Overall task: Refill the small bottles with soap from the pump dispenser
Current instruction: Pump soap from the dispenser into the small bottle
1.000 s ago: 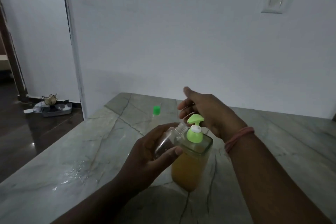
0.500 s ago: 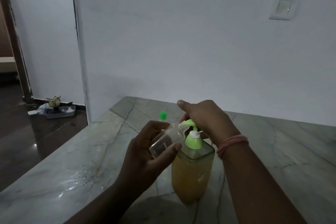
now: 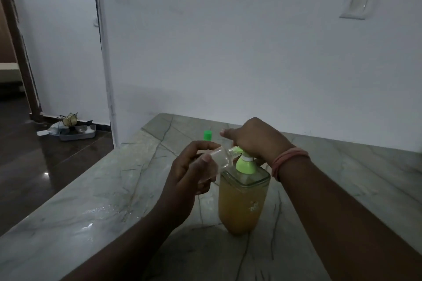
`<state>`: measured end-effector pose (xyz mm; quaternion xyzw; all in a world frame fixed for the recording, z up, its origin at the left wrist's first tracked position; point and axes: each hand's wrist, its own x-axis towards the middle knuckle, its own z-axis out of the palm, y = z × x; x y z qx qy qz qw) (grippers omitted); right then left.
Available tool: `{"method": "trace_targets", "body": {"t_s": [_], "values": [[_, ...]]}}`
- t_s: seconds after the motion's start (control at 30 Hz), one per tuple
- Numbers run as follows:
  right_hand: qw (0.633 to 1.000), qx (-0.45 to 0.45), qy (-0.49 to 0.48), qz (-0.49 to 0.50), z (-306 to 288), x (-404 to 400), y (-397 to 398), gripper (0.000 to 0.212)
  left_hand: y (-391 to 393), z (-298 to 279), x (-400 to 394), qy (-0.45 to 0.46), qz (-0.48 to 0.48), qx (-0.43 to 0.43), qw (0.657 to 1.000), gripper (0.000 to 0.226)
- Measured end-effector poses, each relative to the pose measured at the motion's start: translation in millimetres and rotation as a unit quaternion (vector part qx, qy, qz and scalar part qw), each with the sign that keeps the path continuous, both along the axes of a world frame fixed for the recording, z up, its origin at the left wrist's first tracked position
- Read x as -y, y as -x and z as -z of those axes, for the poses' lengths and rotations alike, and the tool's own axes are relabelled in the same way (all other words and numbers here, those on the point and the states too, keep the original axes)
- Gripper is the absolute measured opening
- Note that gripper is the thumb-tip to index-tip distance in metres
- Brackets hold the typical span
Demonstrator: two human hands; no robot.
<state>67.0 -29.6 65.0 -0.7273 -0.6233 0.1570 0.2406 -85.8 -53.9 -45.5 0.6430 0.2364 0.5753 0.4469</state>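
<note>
A square clear pump dispenser [image 3: 242,203] full of orange soap stands on the marble table [image 3: 91,212]. Its green pump head [image 3: 244,163] sits low. My right hand [image 3: 255,139] lies on top of the pump and presses it down, fingers curved over it. My left hand [image 3: 189,173] grips a small clear bottle [image 3: 215,158], tilted, with its open mouth at the green spout. A small green cap [image 3: 208,134] stands on the table behind the hands.
A wet patch [image 3: 102,212] glistens on the table at the left. White walls rise close behind the table. A grey tray [image 3: 75,132] with odds and ends lies on the dark floor at the far left.
My right hand came down from above onto the pump head and pushed it lower. The small bottle's mouth moved up against the spout.
</note>
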Motion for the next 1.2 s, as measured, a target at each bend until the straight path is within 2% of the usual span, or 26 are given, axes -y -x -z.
{"method": "trace_targets", "body": {"t_s": [0.1,0.23,0.37,0.53,0.6,0.73,0.83,1.03,1.2], "values": [[0.998,0.018,0.065,-0.005,-11.2,10.4,-4.4,0.056,1.5,2.3,0.8,0.016,0.037,0.009,0.999,0.023],[0.992,-0.018,0.124,-0.010,-21.4,17.7,-2.3,0.059,0.7,2.9,2.4,0.003,0.024,0.014,1.000,0.032],[0.995,0.054,0.083,-0.029,-14.6,23.7,6.6,0.051,1.9,2.4,2.3,-0.003,0.026,0.024,0.999,0.033],[0.991,0.103,0.086,-0.017,-11.9,28.9,8.2,0.047,-2.1,7.6,4.0,-0.012,0.038,-0.008,0.999,0.051],[0.989,0.123,0.080,-0.012,-13.3,31.1,12.2,0.047,0.2,6.0,3.4,0.003,0.054,0.006,0.999,0.045],[0.989,0.111,0.093,-0.022,-19.5,31.2,17.0,0.047,4.4,6.6,2.1,0.037,0.073,0.006,0.997,0.030],[0.987,0.122,0.102,-0.033,-17.7,29.4,12.8,0.051,3.7,7.0,5.0,0.031,0.057,0.005,0.998,0.028],[0.990,0.120,0.076,-0.012,-11.7,33.6,11.1,0.047,1.0,7.4,10.0,-0.016,-0.010,-0.033,0.999,0.048],[0.987,0.130,0.096,-0.026,-21.0,32.9,13.3,0.055,-2.4,6.3,12.5,-0.028,-0.046,-0.034,0.998,0.047]]}}
